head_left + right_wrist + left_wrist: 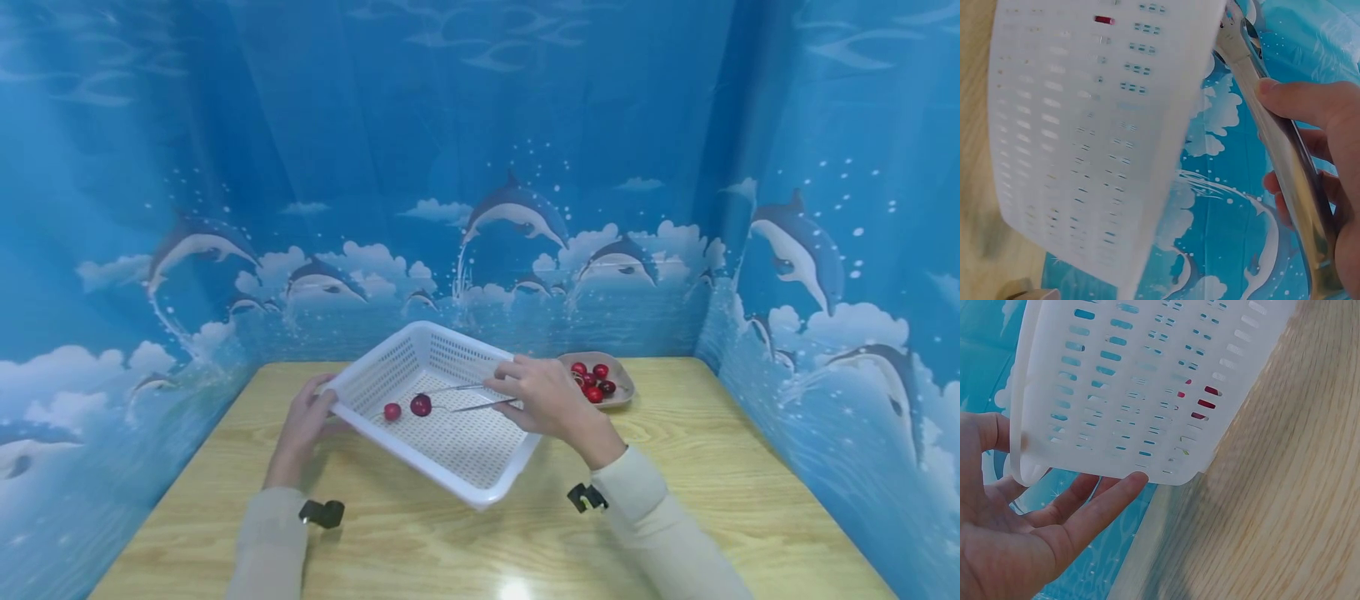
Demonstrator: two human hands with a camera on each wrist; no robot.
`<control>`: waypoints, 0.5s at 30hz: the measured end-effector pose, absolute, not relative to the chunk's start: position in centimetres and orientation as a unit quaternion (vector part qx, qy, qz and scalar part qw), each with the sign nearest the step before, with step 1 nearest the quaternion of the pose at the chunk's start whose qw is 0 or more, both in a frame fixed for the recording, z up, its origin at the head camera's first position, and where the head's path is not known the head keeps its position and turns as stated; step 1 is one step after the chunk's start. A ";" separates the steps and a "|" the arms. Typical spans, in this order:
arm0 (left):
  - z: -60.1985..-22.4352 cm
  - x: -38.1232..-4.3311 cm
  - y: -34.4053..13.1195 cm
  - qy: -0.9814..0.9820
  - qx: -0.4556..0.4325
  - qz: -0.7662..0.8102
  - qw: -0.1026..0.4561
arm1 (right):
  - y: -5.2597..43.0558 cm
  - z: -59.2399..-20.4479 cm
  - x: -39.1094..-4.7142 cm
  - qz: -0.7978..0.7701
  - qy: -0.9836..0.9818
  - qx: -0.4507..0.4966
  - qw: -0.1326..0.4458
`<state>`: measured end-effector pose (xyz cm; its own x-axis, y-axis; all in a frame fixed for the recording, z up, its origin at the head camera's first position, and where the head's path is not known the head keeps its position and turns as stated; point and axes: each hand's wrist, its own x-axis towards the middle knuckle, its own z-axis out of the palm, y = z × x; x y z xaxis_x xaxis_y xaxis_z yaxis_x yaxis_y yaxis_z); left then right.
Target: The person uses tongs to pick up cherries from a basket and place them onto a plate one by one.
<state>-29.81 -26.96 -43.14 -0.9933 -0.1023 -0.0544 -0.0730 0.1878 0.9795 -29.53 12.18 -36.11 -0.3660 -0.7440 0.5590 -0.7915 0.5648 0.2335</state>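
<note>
A white perforated plastic basket (pixel 408 457) is tilted over the table, seen from outside in both wrist views. My left hand (pixel 306 417) grips it by its left corner, thumb at the rim and fingers along the outer wall. Inside lie a dark red cherry (pixel 421 405) and a brighter red cherry (pixel 392 412); red shows through the slots in the left wrist view. My right hand (pixel 546 396) holds metal tongs (pixel 1291 156) between thumb and fingers. The tongs' two arms stand spread over the basket, their tips close to the dark cherry.
A shallow light brown dish (pixel 624 385) with several red cherries (pixel 594 394) stands at the back right, partly behind my right hand. The wood-grain table (pixel 390 550) is bordered by a blue dolphin-print curtain (pixel 375 167) at the back and sides.
</note>
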 end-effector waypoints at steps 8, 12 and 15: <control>-43.6 -30.0 -27.1 -0.768 0.055 -0.638 0.013 | 12.6 -37.2 -29.0 0.058 -0.827 0.463 0.314; -42.9 -29.6 -26.8 -0.765 0.050 -0.641 0.012 | 12.6 -37.5 -28.9 0.073 -0.830 0.461 0.306; -42.3 -29.3 -26.6 -0.765 0.050 -0.643 0.012 | 12.6 -37.8 -28.7 0.084 -0.830 0.461 0.303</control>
<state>-29.32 -26.56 -42.35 -0.9948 -0.0911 -0.0458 -0.0608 0.1693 0.9837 -28.70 12.55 -37.78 -0.3907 -0.7145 0.5803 -0.8164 0.5602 0.1401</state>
